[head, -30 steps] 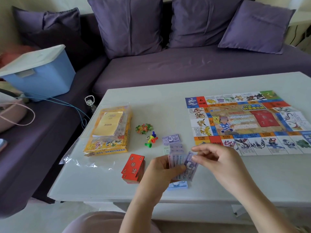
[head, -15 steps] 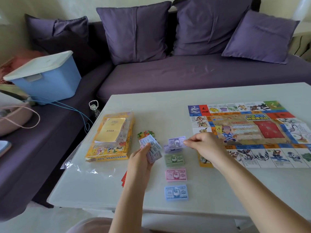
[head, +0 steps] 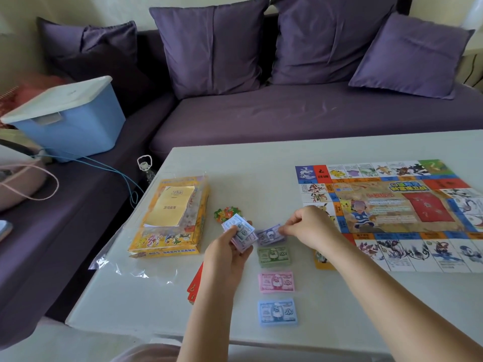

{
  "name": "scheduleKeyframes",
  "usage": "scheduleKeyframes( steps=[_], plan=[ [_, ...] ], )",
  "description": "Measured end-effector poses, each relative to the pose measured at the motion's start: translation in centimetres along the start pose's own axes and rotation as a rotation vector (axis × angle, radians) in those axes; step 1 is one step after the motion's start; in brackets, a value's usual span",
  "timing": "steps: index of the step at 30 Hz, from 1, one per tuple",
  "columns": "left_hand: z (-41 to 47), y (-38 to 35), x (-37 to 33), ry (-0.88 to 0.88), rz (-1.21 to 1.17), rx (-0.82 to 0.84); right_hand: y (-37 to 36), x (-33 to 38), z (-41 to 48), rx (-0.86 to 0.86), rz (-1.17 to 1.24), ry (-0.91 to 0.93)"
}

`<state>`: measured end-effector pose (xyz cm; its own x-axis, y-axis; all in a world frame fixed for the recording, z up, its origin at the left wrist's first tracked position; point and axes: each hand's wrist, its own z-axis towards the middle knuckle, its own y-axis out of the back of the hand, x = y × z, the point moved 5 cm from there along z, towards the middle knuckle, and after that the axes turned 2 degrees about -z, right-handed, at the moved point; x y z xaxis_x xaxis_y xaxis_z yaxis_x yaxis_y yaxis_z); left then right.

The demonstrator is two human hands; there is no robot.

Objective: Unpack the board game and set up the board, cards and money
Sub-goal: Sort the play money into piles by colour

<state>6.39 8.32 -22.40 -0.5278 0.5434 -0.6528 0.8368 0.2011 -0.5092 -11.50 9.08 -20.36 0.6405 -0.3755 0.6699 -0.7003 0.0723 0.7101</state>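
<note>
- Lying flat on the table (head: 261,163), the board (head: 392,212) looks thin and bendy.
- Left hand (head: 227,254) grips the note wad (head: 240,231): light, slippery paper; clamp a short edge.
- Right hand (head: 308,226) pinches one purple note (head: 270,233) by its end, near the wad.

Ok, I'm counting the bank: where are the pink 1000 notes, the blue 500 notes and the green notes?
pink 1000 notes (head: 276,282), head view, middle of the top note.
blue 500 notes (head: 277,311), head view, middle of the top note.
green notes (head: 274,256), head view, middle of the top note.
</note>
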Motion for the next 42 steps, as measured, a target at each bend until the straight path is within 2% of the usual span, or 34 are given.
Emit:
scheduleKeyframes(
  steps=[4,7,13,18,24,34,40,42],
  plan=[
    [0.4,0.7,-0.3,-0.017,-0.054,-0.011,0.2,0.8,0.2,-0.011,-0.069,0.124],
    [0.4,0.7,-0.4,-0.017,-0.048,-0.017,0.0,1.4,0.5,0.037,-0.152,0.229],
    [0.3,0.7,-0.2,-0.003,0.002,0.000,-0.6,2.7,1.6,0.165,-0.201,0.326],
    [0.3,0.7,0.0,0.017,0.011,0.019,-1.6,3.3,3.0,0.314,-0.325,0.309],
    [0.1,0.4,0.3,0.050,0.001,0.043,-1.5,4.0,4.0,0.444,-0.361,0.301],
    [-0.3,0.5,-0.5,0.008,-0.092,0.070,-0.4,4.0,4.6,0.472,-0.281,0.285],
    [-0.8,0.4,-1.0,-0.002,-0.097,0.115,2.8,5.5,4.1,0.472,-0.060,0.270],
    [-0.8,0.4,-1.1,-0.002,-0.099,0.121,2.9,5.7,4.0,0.468,-0.110,0.286]
  ],
)
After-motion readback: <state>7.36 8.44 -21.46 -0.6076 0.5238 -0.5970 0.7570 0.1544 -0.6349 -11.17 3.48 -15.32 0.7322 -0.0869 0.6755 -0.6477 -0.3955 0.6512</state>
